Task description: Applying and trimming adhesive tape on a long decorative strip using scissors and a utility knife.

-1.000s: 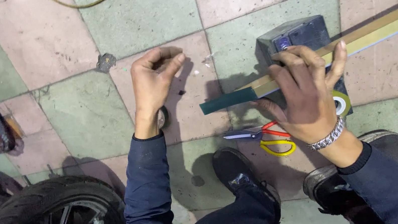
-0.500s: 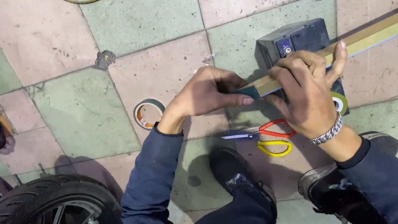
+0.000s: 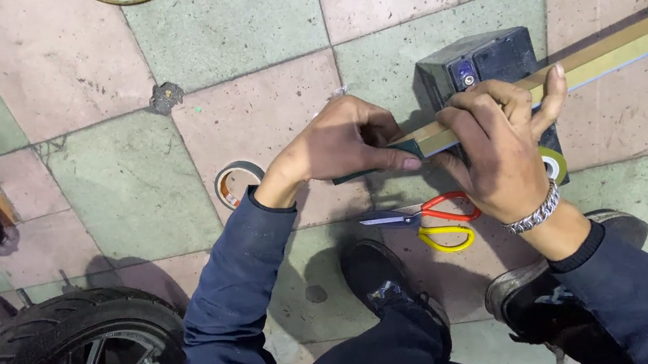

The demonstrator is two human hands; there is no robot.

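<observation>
Gripping long bar point(image 3: 613, 52) (both hands)

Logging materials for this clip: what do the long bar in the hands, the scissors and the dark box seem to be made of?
Long bar: probably wood or board, matte tan face with straight edges; its dark green end looks wrapped or painted. Scissors: shiny metal blades, glossy red and yellow handles, likely plastic. Dark box: seemingly moulded plastic, dull black with a slight sheen. Left hand and right hand grip the bar.
</observation>
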